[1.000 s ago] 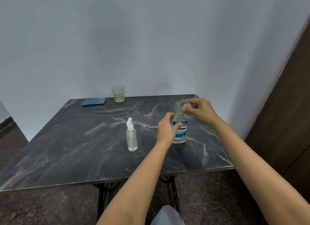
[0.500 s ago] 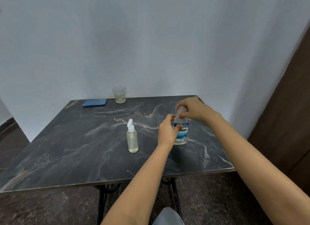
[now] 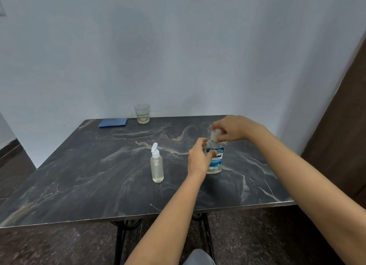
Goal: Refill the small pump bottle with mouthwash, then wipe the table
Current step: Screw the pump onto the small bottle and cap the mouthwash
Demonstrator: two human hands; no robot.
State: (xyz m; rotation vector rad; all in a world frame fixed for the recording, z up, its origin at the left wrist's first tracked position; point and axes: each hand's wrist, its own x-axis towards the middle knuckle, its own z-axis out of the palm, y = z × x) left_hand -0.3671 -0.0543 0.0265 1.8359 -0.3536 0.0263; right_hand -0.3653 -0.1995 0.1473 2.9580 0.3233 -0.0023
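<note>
Now the clear mouthwash bottle with the blue label (image 3: pixel 216 162) stands upright on the dark marbled table (image 3: pixel 99 175), near its right side, neck pointing up. The left hand (image 3: pixel 198 161) curls round its body, and the right hand (image 3: pixel 232 127) pinches its clear cap (image 3: pixel 214 133). Nearby to the left, the small clear pump bottle (image 3: pixel 157 166) also stands upright, white spout tilted up-left.

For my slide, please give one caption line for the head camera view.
Left hand holds the mouthwash bottle while the right hand grips its cap; the small pump bottle stands apart.
</note>
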